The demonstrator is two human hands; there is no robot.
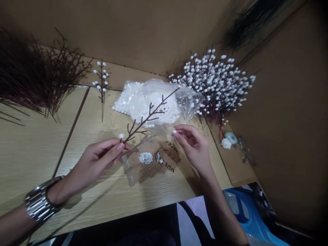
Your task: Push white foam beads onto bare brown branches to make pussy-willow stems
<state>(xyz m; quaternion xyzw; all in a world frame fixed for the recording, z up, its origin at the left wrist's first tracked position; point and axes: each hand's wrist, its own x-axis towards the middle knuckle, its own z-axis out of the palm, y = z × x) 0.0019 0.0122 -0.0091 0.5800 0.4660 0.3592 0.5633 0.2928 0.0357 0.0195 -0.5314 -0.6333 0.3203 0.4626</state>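
My left hand [106, 155] pinches the lower part of a brown artificial twig [147, 118], whose bare side shoots slant up to the right. One white ball [121, 136] sits on a short shoot beside my left thumb. Between the thumb and forefinger of my right hand [193, 145] is a small white berry bead [174, 131], held apart from the twig. Below the hands lies a piece of brown cardboard [135, 172] with a white pasty blob [146, 158] and a smaller dark-and-white patch on it. Behind the twig is a clear plastic bag [153, 87] of white beads.
Bare brown twigs [46, 75] are heaped at the left. One finished-looking berry twig [102, 80] lies at the back, and a dense bunch of white-berried twigs [215, 82] stands at the right. A blue plastic object [246, 212] is at the lower right, below the table's edge.
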